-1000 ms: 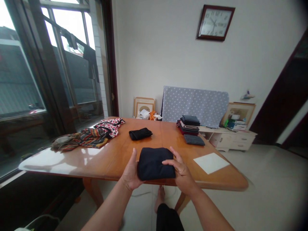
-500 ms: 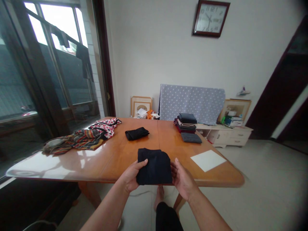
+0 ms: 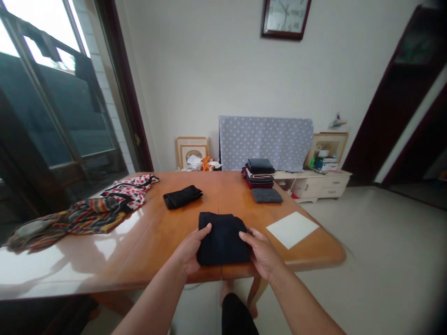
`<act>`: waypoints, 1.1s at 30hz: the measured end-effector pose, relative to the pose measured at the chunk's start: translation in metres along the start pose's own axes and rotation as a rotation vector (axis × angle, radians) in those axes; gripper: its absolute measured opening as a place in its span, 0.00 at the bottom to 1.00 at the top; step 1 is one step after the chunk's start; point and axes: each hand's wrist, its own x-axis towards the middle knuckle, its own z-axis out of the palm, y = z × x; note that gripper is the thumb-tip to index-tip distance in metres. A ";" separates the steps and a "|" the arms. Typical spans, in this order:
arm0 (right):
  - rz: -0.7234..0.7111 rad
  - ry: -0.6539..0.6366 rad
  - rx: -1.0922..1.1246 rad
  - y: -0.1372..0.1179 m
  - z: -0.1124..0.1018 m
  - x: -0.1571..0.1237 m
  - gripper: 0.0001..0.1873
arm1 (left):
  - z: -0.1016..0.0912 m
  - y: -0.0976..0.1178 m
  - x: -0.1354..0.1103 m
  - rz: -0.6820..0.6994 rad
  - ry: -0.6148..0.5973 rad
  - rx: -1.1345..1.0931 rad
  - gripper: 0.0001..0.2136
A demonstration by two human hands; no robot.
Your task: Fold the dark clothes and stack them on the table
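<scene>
Room opens with a window (image 3: 59, 93) at ten o'clock and a wall clock (image 3: 284, 18) at twelve. A polka-dot board (image 3: 265, 139) stands behind the wooden table (image 3: 157, 246), with picture frames (image 3: 191, 151) to its left. A white cabinet (image 3: 314, 186) at one o'clock carries a frame and boxes on top.

On the table, a striped cloth (image 3: 87, 223) and a red-dotted cloth (image 3: 131, 190) lie at ten o'clock, and a small black bundle (image 3: 182, 197) at eleven. A stack of folded clothes (image 3: 259, 174) and a grey folded cloth (image 3: 267, 195) sit at twelve, and a white sheet (image 3: 291, 229) at two.

At the table's near edge, a folded black cloth (image 3: 221, 239) sits between the left hand (image 3: 190, 251) and the right hand (image 3: 261, 253). Each hand's fingers (image 3: 206, 228) lie close together, clamping the cloth from its side, with the tips over its top.
</scene>
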 end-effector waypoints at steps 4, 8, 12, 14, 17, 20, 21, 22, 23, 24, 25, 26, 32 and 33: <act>-0.027 0.040 0.036 -0.021 -0.015 0.017 0.18 | 0.023 0.003 0.032 -0.006 0.106 0.035 0.22; -0.040 0.104 0.150 -0.042 -0.033 0.032 0.14 | 0.052 0.007 0.061 0.003 0.112 0.013 0.21; 0.048 0.138 0.323 -0.055 -0.043 0.036 0.20 | 0.078 0.008 0.083 0.001 0.050 -0.016 0.20; 0.069 0.118 0.384 -0.057 -0.045 0.036 0.23 | 0.085 0.006 0.092 -0.034 0.027 0.012 0.20; 0.075 0.122 0.441 -0.055 -0.049 0.038 0.24 | 0.089 0.000 0.101 -0.102 0.007 0.066 0.20; 0.098 0.197 0.421 -0.050 -0.056 0.041 0.22 | 0.090 -0.005 0.106 -0.139 0.000 0.122 0.19; 0.096 0.224 0.411 -0.048 -0.057 0.042 0.21 | 0.090 -0.006 0.107 -0.136 -0.001 0.144 0.19; 0.087 0.246 0.403 -0.046 -0.058 0.043 0.20 | 0.090 -0.006 0.107 -0.121 0.002 0.169 0.19; 0.072 0.260 0.398 -0.045 -0.059 0.044 0.20 | 0.090 -0.007 0.107 -0.090 0.009 0.196 0.18; 0.053 0.265 0.393 -0.044 -0.058 0.044 0.20 | 0.090 -0.007 0.108 -0.039 0.020 0.231 0.17; 0.031 0.265 0.386 -0.045 -0.057 0.044 0.21 | 0.091 -0.007 0.107 0.041 0.048 0.274 0.17; 0.006 0.263 0.377 -0.046 -0.056 0.043 0.22 | 0.090 -0.007 0.106 0.155 0.101 0.323 0.17; -0.200 0.298 0.237 -0.059 -0.042 0.039 0.27 | 0.094 -0.014 0.079 0.734 0.273 0.540 0.18; -0.250 0.316 0.182 -0.061 -0.038 0.038 0.26 | 0.097 -0.016 0.070 0.700 0.212 0.518 0.16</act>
